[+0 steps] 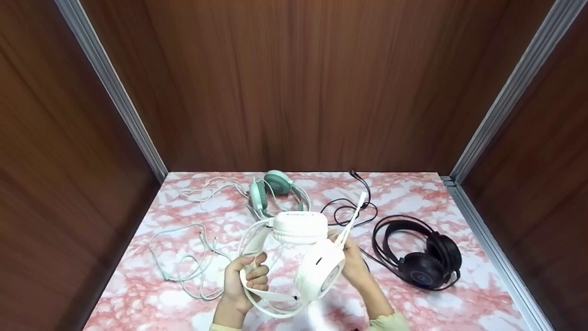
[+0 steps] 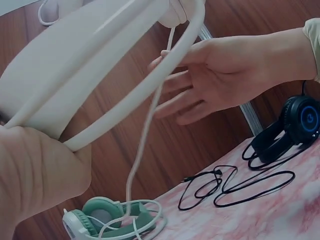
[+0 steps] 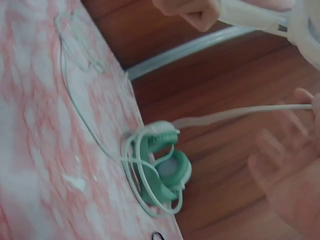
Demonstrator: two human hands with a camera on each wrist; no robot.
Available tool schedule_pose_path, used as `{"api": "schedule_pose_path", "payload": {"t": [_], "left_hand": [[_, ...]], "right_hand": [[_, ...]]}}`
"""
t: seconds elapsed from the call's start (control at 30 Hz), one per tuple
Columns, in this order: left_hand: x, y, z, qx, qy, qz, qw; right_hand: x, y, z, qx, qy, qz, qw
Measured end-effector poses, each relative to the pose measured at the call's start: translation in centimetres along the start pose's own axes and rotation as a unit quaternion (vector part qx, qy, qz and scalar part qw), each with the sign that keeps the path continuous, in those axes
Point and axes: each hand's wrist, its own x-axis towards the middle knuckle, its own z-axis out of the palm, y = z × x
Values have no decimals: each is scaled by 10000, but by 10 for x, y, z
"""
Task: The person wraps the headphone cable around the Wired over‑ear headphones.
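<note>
My left hand (image 1: 243,282) grips the headband of a white headset (image 1: 317,271), holding it above the table. The headset's thin microphone boom sticks up at the right ear cup. Close behind that ear cup is my right hand (image 1: 354,264), partly hidden in the head view. In the left wrist view the right hand (image 2: 220,75) has its fingers spread loosely, with the white cable (image 2: 142,140) running down by its thumb and fingertips. The right wrist view shows these fingers blurred beside the cable (image 3: 240,110).
A green and white headset (image 1: 258,195) lies at the back of the pink marbled table (image 1: 138,299). On the right lies a black headset (image 1: 422,269), its black cable (image 1: 367,216) looped behind. Pale cable (image 1: 177,278) sprawls on the left. Brown wood panels (image 1: 298,92) enclose the table.
</note>
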Motion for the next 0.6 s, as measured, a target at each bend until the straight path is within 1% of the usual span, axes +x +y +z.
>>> {"api": "schedule_pose_path", "payload": {"t": [0.07, 0.1, 0.13, 0.17, 0.2, 0.23, 0.27, 0.3, 0.33, 0.37, 0.4, 0.43, 0.47, 0.5, 0.53, 0.57, 0.6], "left_hand": [[-3, 3, -2, 62, 4, -69, 10000], [-5, 5, -2, 118, 19, -83, 9999], [-7, 8, -3, 168, 37, -95, 9998], [-7, 10, -4, 243, 49, -87, 9997], [-8, 12, -4, 304, 53, -92, 9995], [-8, 13, -4, 362, 70, -91, 9993], [-8, 15, -5, 410, 69, -107, 9991], [-8, 16, -5, 437, 33, -143, 9989], [-8, 16, -5, 446, -25, -188, 9988], [-7, 16, -5, 429, -101, -227, 9988], [-7, 15, -5, 352, -200, -290, 9988], [-6, 14, -5, 257, -310, -352, 9986], [-5, 14, -5, 164, -418, -402, 9982], [-3, 12, -5, 71, -523, -439, 9976], [-2, 11, -6, -22, -634, -466, 9969], [0, 10, -6, -119, -751, -492, 9959], [2, 9, -7, -181, -859, -507, 9948]], "right_hand": [[6, -5, -9, -392, 748, -65, 9964], [11, -9, -15, -576, 1145, -93, 9917], [17, -13, -21, -740, 1437, -291, 9864], [24, -18, -29, -826, 1644, -463, 9818], [31, -23, -36, -771, 1773, -668, 9789], [39, -28, -41, -553, 1736, -917, 9790], [45, -32, -45, -351, 1628, -1073, 9802], [50, -35, -48, -199, 1500, -1129, 9820], [55, -37, -50, 87, 1309, -1049, 9858], [58, -37, -51, 367, 1080, -847, 9899], [61, -36, -50, 536, 861, -582, 9931], [63, -35, -49, 658, 620, -251, 9956], [64, -32, -48, 879, 381, 120, 9953], [64, -28, -46, 1183, 174, 479, 9917], [64, -24, -44, 1474, -4, 805, 9858], [64, -20, -43, 1658, -170, 1070, 9802], [63, -15, -41, 1854, -322, 1243, 9742]]}}
